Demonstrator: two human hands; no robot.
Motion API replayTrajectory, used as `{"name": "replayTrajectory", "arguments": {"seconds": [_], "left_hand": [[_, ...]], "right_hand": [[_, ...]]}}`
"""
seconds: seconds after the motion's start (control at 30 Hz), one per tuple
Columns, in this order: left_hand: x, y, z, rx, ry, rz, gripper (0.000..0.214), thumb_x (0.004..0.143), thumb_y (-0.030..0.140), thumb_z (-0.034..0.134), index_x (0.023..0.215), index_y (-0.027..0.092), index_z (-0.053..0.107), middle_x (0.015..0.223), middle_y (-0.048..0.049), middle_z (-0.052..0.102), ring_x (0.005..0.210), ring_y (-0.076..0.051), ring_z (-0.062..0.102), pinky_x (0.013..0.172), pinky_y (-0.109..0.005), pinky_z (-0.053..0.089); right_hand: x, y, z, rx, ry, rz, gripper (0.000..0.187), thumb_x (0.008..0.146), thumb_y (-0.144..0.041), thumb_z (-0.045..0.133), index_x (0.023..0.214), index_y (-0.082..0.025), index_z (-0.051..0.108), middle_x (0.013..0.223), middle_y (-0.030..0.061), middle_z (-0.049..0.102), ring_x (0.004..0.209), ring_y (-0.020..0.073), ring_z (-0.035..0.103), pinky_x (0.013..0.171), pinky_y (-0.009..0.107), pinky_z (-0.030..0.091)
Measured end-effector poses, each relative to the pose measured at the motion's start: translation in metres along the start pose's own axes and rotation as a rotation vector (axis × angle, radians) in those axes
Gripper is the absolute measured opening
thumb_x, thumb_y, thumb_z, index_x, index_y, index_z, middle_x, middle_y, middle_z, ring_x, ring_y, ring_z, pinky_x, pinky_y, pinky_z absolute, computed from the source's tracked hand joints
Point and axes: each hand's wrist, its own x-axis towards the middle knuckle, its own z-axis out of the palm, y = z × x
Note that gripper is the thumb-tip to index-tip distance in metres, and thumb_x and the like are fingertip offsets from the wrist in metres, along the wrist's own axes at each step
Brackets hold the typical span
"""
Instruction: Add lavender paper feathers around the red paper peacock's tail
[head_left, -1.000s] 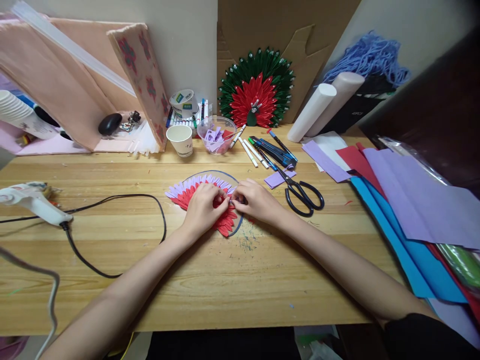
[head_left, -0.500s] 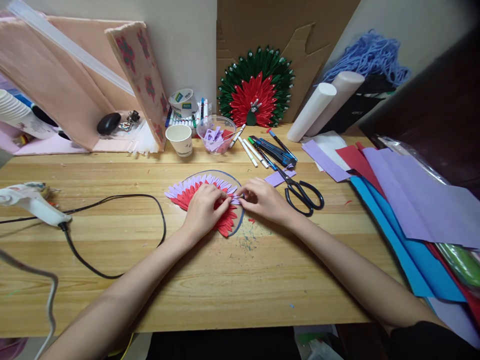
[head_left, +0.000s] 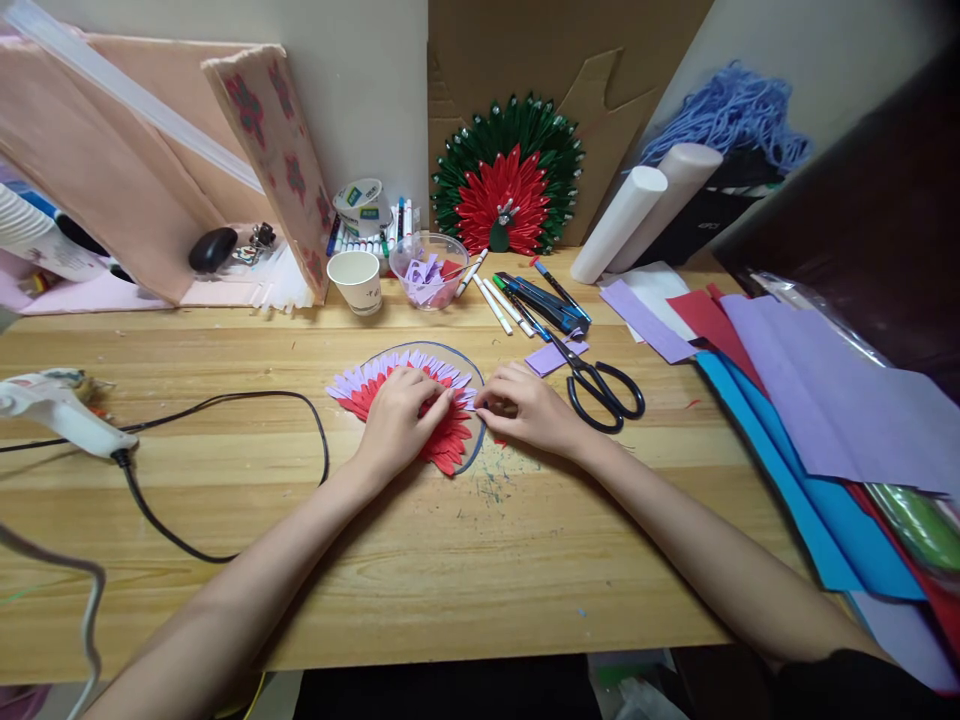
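A round paper craft (head_left: 375, 385) with red petals inside a ring of lilac petals lies on the wooden table (head_left: 450, 560). My left hand (head_left: 401, 420) lies flat on its red petals, fingers stretched out and pressing down. My right hand (head_left: 525, 408) is at the craft's right rim, fingertips pinched on a lilac petal (head_left: 469, 400) at the edge. Black scissors (head_left: 600, 385) lie just right of that hand, beside a small lilac paper scrap (head_left: 551, 357).
A glue gun (head_left: 60, 415) with a black cord (head_left: 225, 470) lies at the left. Behind the craft are a paper cup (head_left: 358, 280), a clear bowl of petals (head_left: 431, 268), pens (head_left: 525, 300) and a finished red-green craft (head_left: 508, 190). Coloured paper sheets (head_left: 825, 420) fill the right.
My right hand has shifted slightly right along the craft's rim, from touching my left hand's fingertips to the outer edge. My left hand has stayed pressed on the red petals.
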Motion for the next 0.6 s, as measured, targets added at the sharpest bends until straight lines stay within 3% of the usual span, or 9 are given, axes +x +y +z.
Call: {"name": "replayTrajectory", "arguments": {"seconds": [0.37, 0.6], "left_hand": [[0.003, -0.011, -0.013, -0.013, 0.117, -0.073, 0.028, 0.088, 0.031, 0.042, 0.066, 0.019, 0.056, 0.071, -0.0034, 0.054, 0.075, -0.018, 0.048, 0.071, -0.031, 0.037], [0.003, -0.016, -0.012, -0.020, 0.123, -0.079, 0.027, 0.088, 0.031, 0.042, 0.069, 0.018, 0.057, 0.072, -0.0035, 0.056, 0.077, -0.018, 0.048, 0.072, -0.031, 0.037]], "right_hand": [[-0.001, -0.002, 0.002, -0.139, -0.011, -0.027, 0.009, 0.082, -0.018, 0.050, 0.082, -0.017, 0.059, 0.080, 0.0059, 0.055, 0.080, 0.0187, 0.045, 0.074, 0.030, 0.037], [0.000, -0.002, 0.004, -0.134, -0.012, -0.069, 0.015, 0.083, -0.021, 0.050, 0.091, -0.017, 0.062, 0.083, 0.0059, 0.055, 0.081, 0.0184, 0.046, 0.075, 0.030, 0.038]]}}
